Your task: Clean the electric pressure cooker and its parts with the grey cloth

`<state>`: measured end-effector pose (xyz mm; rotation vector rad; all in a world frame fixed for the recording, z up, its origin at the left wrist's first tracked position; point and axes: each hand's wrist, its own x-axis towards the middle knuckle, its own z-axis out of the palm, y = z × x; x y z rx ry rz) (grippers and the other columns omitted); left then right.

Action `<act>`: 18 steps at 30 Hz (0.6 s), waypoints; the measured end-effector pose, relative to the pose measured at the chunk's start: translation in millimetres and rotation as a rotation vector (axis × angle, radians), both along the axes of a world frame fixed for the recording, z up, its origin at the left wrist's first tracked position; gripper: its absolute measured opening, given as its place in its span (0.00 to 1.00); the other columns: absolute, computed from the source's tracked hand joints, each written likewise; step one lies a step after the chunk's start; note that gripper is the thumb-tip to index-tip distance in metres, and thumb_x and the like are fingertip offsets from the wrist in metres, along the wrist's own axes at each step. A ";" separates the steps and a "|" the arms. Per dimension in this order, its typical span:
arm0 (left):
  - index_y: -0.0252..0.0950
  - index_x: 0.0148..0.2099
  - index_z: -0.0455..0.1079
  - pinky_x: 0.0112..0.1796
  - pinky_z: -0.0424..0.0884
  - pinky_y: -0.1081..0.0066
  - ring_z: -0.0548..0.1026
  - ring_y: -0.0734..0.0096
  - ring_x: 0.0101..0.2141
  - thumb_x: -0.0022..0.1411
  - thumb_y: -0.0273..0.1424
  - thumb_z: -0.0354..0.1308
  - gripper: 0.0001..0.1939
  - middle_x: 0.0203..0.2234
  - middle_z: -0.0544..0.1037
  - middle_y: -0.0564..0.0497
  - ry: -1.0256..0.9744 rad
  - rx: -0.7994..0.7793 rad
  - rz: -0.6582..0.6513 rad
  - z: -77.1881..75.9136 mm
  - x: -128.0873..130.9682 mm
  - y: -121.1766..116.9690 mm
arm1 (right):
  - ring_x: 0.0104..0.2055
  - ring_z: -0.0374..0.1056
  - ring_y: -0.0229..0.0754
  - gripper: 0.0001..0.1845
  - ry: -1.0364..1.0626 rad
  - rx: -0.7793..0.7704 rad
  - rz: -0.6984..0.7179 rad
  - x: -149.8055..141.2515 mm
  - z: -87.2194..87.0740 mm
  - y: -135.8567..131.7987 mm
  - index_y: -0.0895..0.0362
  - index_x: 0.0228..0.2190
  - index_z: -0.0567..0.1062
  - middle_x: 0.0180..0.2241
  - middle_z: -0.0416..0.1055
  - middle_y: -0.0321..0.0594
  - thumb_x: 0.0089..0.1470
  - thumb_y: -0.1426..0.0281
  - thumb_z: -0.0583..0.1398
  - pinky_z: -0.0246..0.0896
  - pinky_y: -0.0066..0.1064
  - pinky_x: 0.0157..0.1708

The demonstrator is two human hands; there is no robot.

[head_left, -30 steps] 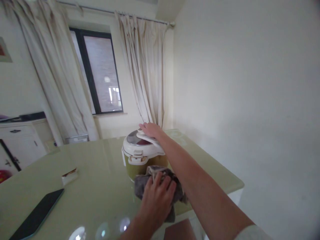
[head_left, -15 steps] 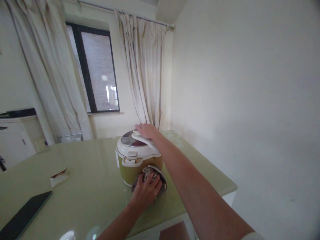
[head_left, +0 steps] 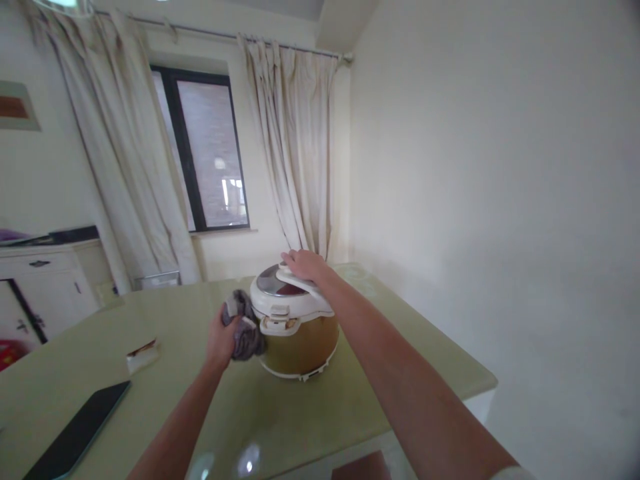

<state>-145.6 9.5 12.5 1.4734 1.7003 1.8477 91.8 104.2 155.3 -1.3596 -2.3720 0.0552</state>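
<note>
A rice cooker (head_left: 300, 343) with a white lid and a green-gold body stands upright on the pale green table. My right hand (head_left: 306, 264) is on top of it, fingers curled over the white lid handle; the fingertips are partly hidden. At the cooker's left side, my left hand (head_left: 220, 340) is closed around a bunched grey cloth (head_left: 245, 333). The cloth is pressed up against the cooker's side or very close to it. A white latch (head_left: 279, 320) juts from the cooker's near side, between the two arms.
A dark tablet-like slab (head_left: 77, 430) and a small white packet (head_left: 143, 357) lie on the table (head_left: 180, 333) to the left. The table's right edge runs near a bare wall (head_left: 475, 200). Behind are curtains (head_left: 300, 147), a window and a white cabinet (head_left: 50, 280).
My left hand has moved with the cloth from the cooker's near lower side round to its left side. The right hand stays on the lid. The view has shifted slightly left.
</note>
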 end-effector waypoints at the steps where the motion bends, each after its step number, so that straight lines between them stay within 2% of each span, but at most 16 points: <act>1: 0.35 0.47 0.74 0.48 0.77 0.55 0.81 0.51 0.41 0.52 0.44 0.58 0.23 0.40 0.83 0.42 -0.005 0.046 -0.004 20.3 3.5 1.9 | 0.61 0.72 0.58 0.35 -0.003 0.007 0.008 -0.2 -0.5 1.8 0.53 0.55 0.78 0.58 0.76 0.55 0.73 0.48 0.41 0.67 0.49 0.57; 3: 0.36 0.47 0.75 0.46 0.76 0.57 0.80 0.54 0.40 0.55 0.43 0.58 0.22 0.39 0.83 0.45 0.140 0.108 -0.053 62.4 21.7 -2.1 | 0.60 0.73 0.55 0.35 -0.011 0.012 0.022 -0.3 -1.0 5.6 0.53 0.54 0.78 0.57 0.77 0.53 0.73 0.48 0.41 0.66 0.45 0.57; 5: 0.39 0.47 0.76 0.45 0.75 0.59 0.79 0.56 0.39 0.58 0.39 0.58 0.17 0.38 0.84 0.48 0.505 0.070 -0.203 98.0 54.6 -15.3 | 0.58 0.73 0.52 0.34 -0.002 -0.010 0.027 0.6 -0.6 9.2 0.53 0.52 0.79 0.55 0.78 0.51 0.73 0.46 0.42 0.66 0.41 0.56; 6: 0.41 0.47 0.77 0.46 0.75 0.58 0.79 0.54 0.41 0.58 0.36 0.60 0.15 0.39 0.84 0.48 0.726 0.036 -0.249 110.7 74.8 -24.3 | 0.57 0.74 0.52 0.34 0.012 -0.027 0.034 1.5 -0.1 10.8 0.54 0.51 0.79 0.55 0.79 0.50 0.72 0.46 0.44 0.66 0.40 0.55; 8: 0.42 0.45 0.79 0.48 0.73 0.55 0.78 0.47 0.48 0.56 0.33 0.65 0.13 0.42 0.84 0.45 1.132 0.018 -0.216 124.2 115.2 -43.1 | 0.55 0.74 0.52 0.33 0.070 -0.070 0.089 4.4 0.7 13.9 0.57 0.49 0.80 0.53 0.80 0.51 0.72 0.46 0.48 0.66 0.38 0.54; 10: 0.41 0.48 0.78 0.51 0.70 0.50 0.75 0.44 0.53 0.57 0.29 0.66 0.15 0.47 0.82 0.42 1.377 0.041 -0.183 125.2 143.6 -58.0 | 0.53 0.75 0.50 0.29 0.135 -0.101 0.171 8.0 0.8 16.7 0.58 0.48 0.82 0.52 0.81 0.49 0.72 0.50 0.52 0.66 0.35 0.52; 11: 0.41 0.50 0.78 0.52 0.70 0.49 0.73 0.43 0.54 0.58 0.29 0.66 0.16 0.49 0.82 0.41 1.441 0.052 -0.184 123.5 149.8 -62.0 | 0.53 0.75 0.48 0.27 0.162 -0.110 0.208 9.7 0.4 17.9 0.58 0.48 0.82 0.51 0.81 0.48 0.72 0.52 0.53 0.66 0.32 0.52; 12: 0.42 0.52 0.77 0.52 0.70 0.50 0.72 0.43 0.56 0.59 0.30 0.66 0.17 0.51 0.81 0.42 1.458 0.053 -0.182 121.5 149.7 -63.0 | 0.53 0.76 0.47 0.25 0.184 -0.117 0.235 11.2 -0.1 18.9 0.57 0.48 0.82 0.51 0.81 0.46 0.72 0.53 0.54 0.66 0.31 0.52; 14: 0.44 0.55 0.76 0.51 0.71 0.53 0.73 0.46 0.56 0.62 0.32 0.65 0.19 0.54 0.80 0.43 1.369 0.001 -0.148 119.6 132.5 -54.8 | 0.54 0.75 0.45 0.23 0.209 -0.116 0.268 13.2 -1.6 20.1 0.55 0.48 0.83 0.52 0.81 0.43 0.71 0.54 0.55 0.65 0.29 0.54; 16: 0.44 0.57 0.75 0.49 0.73 0.57 0.76 0.49 0.53 0.64 0.35 0.62 0.19 0.54 0.80 0.43 1.163 -0.107 -0.073 120.6 99.5 -34.9 | 0.56 0.74 0.45 0.23 0.224 -0.106 0.275 13.9 -2.8 19.6 0.54 0.47 0.84 0.53 0.81 0.42 0.71 0.54 0.55 0.63 0.31 0.56; 18: 0.41 0.52 0.77 0.49 0.73 0.57 0.79 0.51 0.48 0.64 0.36 0.59 0.15 0.49 0.82 0.43 0.955 -0.191 -0.061 120.8 62.6 -9.8 | 0.56 0.73 0.47 0.23 0.221 -0.097 0.242 13.9 -3.2 16.6 0.52 0.48 0.83 0.54 0.80 0.41 0.71 0.53 0.55 0.64 0.33 0.56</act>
